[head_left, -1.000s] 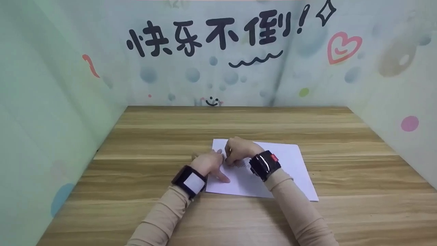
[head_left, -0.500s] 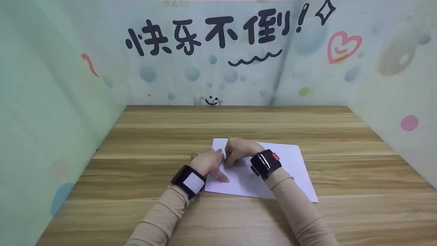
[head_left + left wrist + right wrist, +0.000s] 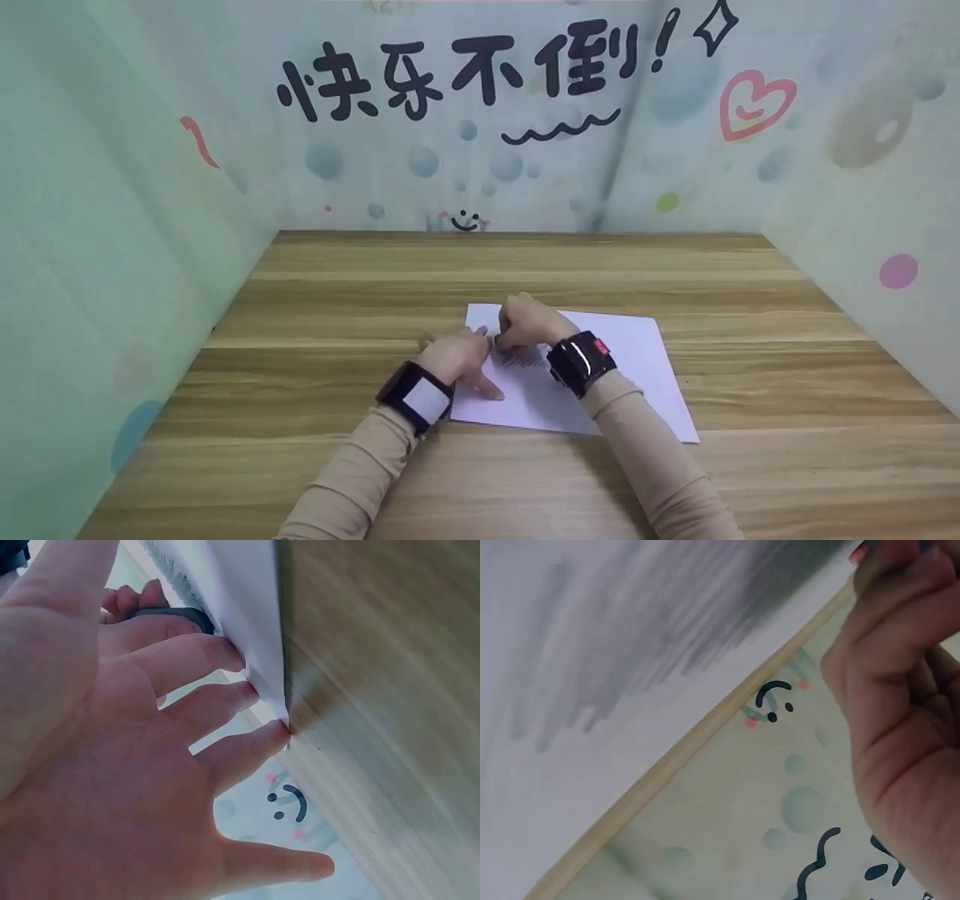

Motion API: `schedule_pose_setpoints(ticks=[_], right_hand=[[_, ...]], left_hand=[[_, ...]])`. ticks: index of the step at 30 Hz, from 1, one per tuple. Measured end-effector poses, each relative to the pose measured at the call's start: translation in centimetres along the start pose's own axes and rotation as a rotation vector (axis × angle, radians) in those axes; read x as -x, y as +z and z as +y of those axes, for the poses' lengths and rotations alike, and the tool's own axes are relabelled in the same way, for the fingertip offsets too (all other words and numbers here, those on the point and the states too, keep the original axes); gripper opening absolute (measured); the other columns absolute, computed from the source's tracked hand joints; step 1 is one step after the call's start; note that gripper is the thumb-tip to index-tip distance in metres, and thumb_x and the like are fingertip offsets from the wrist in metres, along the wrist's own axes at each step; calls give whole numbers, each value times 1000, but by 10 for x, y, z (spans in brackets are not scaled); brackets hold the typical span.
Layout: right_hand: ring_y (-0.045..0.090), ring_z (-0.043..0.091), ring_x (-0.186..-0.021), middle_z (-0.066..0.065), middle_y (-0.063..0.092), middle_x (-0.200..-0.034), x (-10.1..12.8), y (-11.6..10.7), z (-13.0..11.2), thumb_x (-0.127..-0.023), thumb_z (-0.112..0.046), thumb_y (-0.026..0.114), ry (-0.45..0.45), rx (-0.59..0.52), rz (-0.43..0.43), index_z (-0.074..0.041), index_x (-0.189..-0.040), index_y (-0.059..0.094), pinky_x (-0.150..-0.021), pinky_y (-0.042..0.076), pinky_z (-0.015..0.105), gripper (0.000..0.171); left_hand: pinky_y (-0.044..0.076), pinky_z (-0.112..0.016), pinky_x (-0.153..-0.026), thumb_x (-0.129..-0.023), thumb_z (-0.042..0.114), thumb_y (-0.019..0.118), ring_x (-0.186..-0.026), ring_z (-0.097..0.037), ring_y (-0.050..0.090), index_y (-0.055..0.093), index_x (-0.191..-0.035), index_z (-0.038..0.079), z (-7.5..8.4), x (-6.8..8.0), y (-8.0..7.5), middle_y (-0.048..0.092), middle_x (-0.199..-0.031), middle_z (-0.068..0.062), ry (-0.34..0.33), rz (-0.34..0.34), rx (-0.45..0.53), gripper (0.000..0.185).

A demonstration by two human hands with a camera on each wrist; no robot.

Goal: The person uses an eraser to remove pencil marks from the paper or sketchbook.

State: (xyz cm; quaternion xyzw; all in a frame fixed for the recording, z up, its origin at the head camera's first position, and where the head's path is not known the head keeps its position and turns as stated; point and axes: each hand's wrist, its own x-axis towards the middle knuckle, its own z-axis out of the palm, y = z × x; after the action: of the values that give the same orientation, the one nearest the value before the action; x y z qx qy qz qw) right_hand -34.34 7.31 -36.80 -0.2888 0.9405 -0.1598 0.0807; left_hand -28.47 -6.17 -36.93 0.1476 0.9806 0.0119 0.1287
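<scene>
A white sheet of paper (image 3: 630, 337) lies on the table, with grey shading strokes (image 3: 523, 360) near its left side. My left hand (image 3: 454, 356) rests at the paper's left edge, its fingers spread and fairly straight; in the left wrist view several fingertips touch the sheet. My right hand (image 3: 534, 321) is over the shaded area with its fingers curled. It pinches a short dark stick (image 3: 176, 613), seen in the left wrist view; its exact kind is unclear. Broad grey strokes (image 3: 652, 637) fill part of the sheet in the right wrist view.
The wooden table (image 3: 337, 292) extends around the paper on all sides. Printed curtains stand behind it (image 3: 420, 172) and along the left and right. Both wrists wear black straps.
My right hand shifts slightly up and away over the sheet, showing more of the grey strokes beneath it. The left hand and the paper stay almost still.
</scene>
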Motion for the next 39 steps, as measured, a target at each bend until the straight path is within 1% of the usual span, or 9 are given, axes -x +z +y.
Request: schedule_pose_setpoints(ticks=[5, 11, 13, 17, 23, 27, 32, 37, 39], right_hand=[[52, 4, -51, -3, 63, -59, -1, -1, -3, -67, -16, 75, 17, -23, -80, -5, -71, 72, -49, 43, 16, 12], [48, 5, -46, -3, 59, -54, -5, 1, -10, -66, -15, 74, 20, 6, 30, -4, -65, 71, -44, 39, 16, 11], [48, 4, -46, -3, 59, -54, -6, 2, -11, -66, -13, 74, 8, -6, 15, -4, -66, 71, -44, 40, 16, 10], [53, 5, -48, 0, 65, -58, -5, 1, -9, -66, -12, 74, 31, -53, -85, -5, -71, 72, -47, 45, 17, 9], [50, 7, -49, 4, 67, -62, -5, -1, -6, -65, -13, 74, 52, 11, 33, -4, -68, 71, -45, 41, 17, 10], [52, 6, -51, 5, 69, -66, -6, -1, -8, -66, -15, 75, 28, -1, -42, -4, -73, 72, -48, 44, 17, 13], [51, 8, -51, 3, 66, -62, -6, -2, -9, -66, -14, 73, 64, 31, 19, -4, -69, 71, -46, 41, 18, 10], [52, 6, -52, 3, 67, -64, -6, -3, -11, -67, -14, 74, 25, 19, -49, -4, -72, 72, -48, 42, 17, 11], [52, 7, -53, 4, 68, -65, -6, -5, -10, -68, -14, 73, 39, 26, -30, -4, -72, 72, -48, 43, 18, 11]], left_hand=[[20, -76, -96, -63, 57, 75, -131, -28, 38, 51, -129, 15, -3, 0, -1, 33, -149, -1, 11, -21, 18, 83], [19, -74, -98, -64, 57, 74, -131, -31, 38, 41, -138, 12, -7, -2, -2, 35, -147, -8, -8, -29, 32, 93], [19, -73, -98, -63, 58, 74, -129, -32, 39, 41, -138, 12, -8, -2, -1, 37, -145, -10, -20, -30, 37, 94], [18, -75, -97, -64, 58, 74, -131, -29, 37, 46, -135, 15, -9, -3, -1, 35, -147, -6, -8, -37, 29, 88], [17, -77, -96, -66, 58, 72, -137, -28, 30, 41, -138, 14, -8, -4, -4, 26, -152, -1, 23, -44, 9, 90], [18, -76, -96, -66, 56, 74, -136, -27, 31, 43, -137, 15, -9, -5, -4, 26, -152, 0, 22, -51, 19, 87], [19, -76, -96, -66, 56, 73, -136, -27, 32, 42, -138, 14, -10, -6, -5, 25, -152, -1, 34, -49, 19, 89], [22, -74, -96, -63, 53, 77, -130, -27, 39, 48, -133, 14, -12, -4, -6, 35, -147, -4, 28, -37, 68, 85], [22, -75, -95, -63, 53, 76, -130, -26, 39, 47, -134, 16, -13, -4, -7, 35, -147, -4, 32, -38, 59, 85]])
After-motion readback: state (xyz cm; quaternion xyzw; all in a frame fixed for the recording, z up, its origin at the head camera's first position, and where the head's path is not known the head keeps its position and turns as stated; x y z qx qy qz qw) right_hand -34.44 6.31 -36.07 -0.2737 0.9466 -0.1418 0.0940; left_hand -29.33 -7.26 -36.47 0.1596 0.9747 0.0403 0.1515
